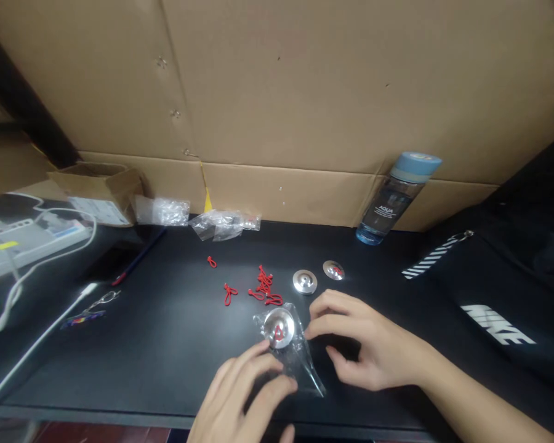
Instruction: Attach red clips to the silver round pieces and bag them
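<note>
A small clear plastic bag (300, 363) lies near the front edge of the black table (166, 332). Inside it is a round silver metal disc (279, 327) with a red loop on it. My left hand (244, 400) pinches the bag's near end with its fingers closed on the plastic. My right hand (360, 344) has its fingertips at the bag's right side, beside the disc. Two more silver discs (305, 281) (333, 269) lie just behind, and several red cord loops (264, 288) are scattered to their left.
A blue-capped water bottle (394, 200) leans on the cardboard wall (305, 92) at the back. Empty clear bags (224, 223) and a small cardboard box (99, 184) sit at the back left. White cables (37, 332) and a black bag (498, 289) flank the table.
</note>
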{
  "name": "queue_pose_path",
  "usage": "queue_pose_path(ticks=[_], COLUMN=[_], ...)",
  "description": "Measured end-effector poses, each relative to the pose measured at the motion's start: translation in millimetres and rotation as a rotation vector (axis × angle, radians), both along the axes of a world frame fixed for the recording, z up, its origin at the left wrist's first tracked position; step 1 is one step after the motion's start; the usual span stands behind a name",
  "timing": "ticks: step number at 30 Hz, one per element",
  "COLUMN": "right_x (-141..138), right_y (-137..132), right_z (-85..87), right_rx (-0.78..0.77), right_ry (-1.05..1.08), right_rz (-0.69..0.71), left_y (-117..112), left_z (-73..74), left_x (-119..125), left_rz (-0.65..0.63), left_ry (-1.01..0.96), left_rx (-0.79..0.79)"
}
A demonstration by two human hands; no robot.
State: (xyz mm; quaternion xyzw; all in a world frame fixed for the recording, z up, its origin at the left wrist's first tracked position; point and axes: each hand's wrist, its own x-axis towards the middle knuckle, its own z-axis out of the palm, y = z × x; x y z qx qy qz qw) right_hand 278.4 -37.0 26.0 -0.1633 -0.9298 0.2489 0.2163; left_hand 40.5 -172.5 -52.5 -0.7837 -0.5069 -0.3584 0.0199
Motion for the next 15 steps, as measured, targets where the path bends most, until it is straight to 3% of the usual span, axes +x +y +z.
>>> queue_pose_path(ticks=[3, 8, 15], right_x=[-1, -10, -14], right_y=[0, 0, -3], right_z=[-6.4, -21.1, -14.3], right_rx=[0.016, -0.018, -0.232], right_ry=[-0.094, -0.057, -0.098], right_rz=[0.014, -0.023, -0.172], left_y=[7, 21, 25], left_z=[2.1, 7.8, 11.8], left_x=[-5, -3, 0], left_rz=[-0.006, 0.011, 0.131], left_ry=[-0.019, -0.174, -0.462], left_rx=[0.013, -0.019, -0.168])
